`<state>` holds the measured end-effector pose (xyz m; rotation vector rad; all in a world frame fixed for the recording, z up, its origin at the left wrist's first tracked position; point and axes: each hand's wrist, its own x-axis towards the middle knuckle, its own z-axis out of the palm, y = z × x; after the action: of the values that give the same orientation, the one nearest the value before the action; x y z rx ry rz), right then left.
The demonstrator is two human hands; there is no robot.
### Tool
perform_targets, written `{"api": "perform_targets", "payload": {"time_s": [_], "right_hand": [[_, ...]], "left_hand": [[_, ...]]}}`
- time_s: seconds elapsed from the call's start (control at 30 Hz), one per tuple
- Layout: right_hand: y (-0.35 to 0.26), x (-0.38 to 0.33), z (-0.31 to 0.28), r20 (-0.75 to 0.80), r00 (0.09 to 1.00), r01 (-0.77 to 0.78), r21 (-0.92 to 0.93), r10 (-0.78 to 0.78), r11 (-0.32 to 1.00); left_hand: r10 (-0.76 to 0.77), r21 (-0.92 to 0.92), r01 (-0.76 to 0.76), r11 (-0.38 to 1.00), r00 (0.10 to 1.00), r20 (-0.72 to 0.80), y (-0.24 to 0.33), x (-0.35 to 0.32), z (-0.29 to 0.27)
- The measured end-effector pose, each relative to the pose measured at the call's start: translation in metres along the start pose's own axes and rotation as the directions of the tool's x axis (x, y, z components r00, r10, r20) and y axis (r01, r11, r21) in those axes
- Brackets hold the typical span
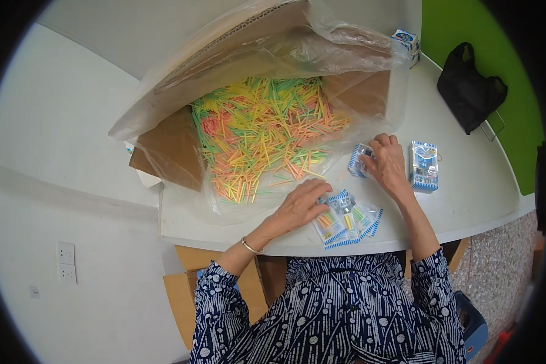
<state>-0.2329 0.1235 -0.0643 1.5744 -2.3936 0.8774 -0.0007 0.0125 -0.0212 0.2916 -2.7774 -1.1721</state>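
Note:
My left hand is at the left edge of several small clear packets with blue-striped borders. Its thumb and fingers are apart. The sachets lie fanned over each other by the table's near edge, with yellow, green and orange sticks showing inside. Further right, my right hand has its thumb and fingers on a blue-and-white plastic packet, partly hidden under the fingertips. Past my left hand, a big cardboard box lined with clear plastic holds a heap of thin pastel sticks, pink, yellow and green.
A stack of blue-and-white packets stands right of my right hand. More small boxes sit at the far edge of the white table. A black bag hangs on the right, and cardboard is below the table.

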Motion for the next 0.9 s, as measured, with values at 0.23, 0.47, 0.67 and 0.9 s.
{"api": "perform_targets", "payload": {"time_s": [0.23, 0.47, 0.67, 0.9], "right_hand": [[0.020, -0.008, 0.019, -0.005, 1.000, -0.002, 0.039, 0.002, 0.999], [0.029, -0.008, 0.031, -0.054, 0.998, 0.038, 0.105, -0.032, 0.994], [0.019, -0.011, 0.020, -0.068, 0.995, 0.076, 0.081, -0.071, 0.994], [0.019, -0.013, 0.013, 0.018, 0.999, 0.044, 0.066, -0.045, 0.997]], "left_hand": [[0.151, 0.556, -0.019, 0.831, 0.970, -0.192, -0.037, 0.004, -0.060], [0.170, 0.781, -0.132, 0.610, 0.985, 0.033, -0.028, 0.009, -0.063], [0.146, 0.796, -0.154, 0.586, 0.986, 0.084, -0.043, 0.030, -0.058], [0.150, 0.760, -0.188, 0.622, 0.981, 0.120, -0.052, 0.053, -0.060]]}}
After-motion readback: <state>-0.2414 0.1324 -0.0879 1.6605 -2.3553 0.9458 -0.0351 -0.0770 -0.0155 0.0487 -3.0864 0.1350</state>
